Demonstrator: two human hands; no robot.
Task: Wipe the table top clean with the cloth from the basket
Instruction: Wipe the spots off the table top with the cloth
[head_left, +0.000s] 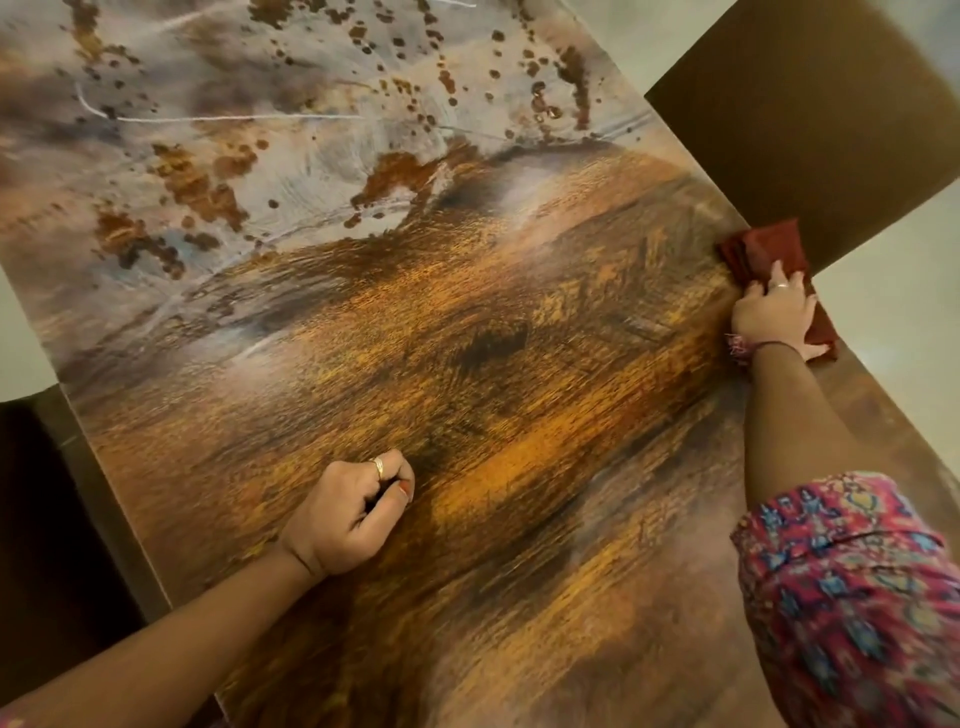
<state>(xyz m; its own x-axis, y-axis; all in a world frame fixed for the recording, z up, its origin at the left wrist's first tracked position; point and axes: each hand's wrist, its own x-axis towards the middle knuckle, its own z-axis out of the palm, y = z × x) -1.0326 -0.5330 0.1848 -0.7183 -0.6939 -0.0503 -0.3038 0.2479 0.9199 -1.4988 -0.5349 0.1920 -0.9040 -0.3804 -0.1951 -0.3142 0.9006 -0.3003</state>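
Pressing the folded dark red cloth (763, 249) on the right edge of the glossy brown and grey patterned table top (467, 338), your right hand (776, 314) is lying flat over it with fingers spread, not curled around it. Your left hand (350, 512) is resting near you on the surface, fingers curled, holding nothing. The unwiped surface is stretching leftward and away from the cloth, so I think the next stroke is going that way
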